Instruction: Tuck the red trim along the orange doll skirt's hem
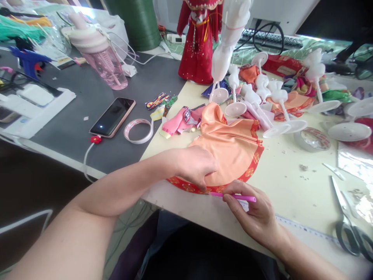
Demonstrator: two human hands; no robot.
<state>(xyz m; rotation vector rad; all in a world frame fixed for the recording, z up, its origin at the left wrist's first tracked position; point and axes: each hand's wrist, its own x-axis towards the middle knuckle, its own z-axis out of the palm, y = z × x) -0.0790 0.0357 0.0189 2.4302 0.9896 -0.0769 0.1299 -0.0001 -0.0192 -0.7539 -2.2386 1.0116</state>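
Note:
A small orange doll dress [230, 144] with a red, gold-patterned hem lies spread on the cream mat at the table's front. My left hand [195, 163] rests on its skirt, thumb and forefinger apart, the thumb by the hem. Between the thumb and fingers of my right hand [253, 210] is a slim pink pen-shaped stick [246, 198], held nearly level. Its tip meets the red hem, close to my left thumb. Small shiny dots show along that hem; their kind is too small to tell.
White doll-body stands [279, 101] and cloth scraps crowd the back right, near a doll in a red gown [196, 50]. Scissors [346, 221] lie at the right. A phone [113, 116], a tape roll [138, 131] and a pink bottle [99, 50] are on the left.

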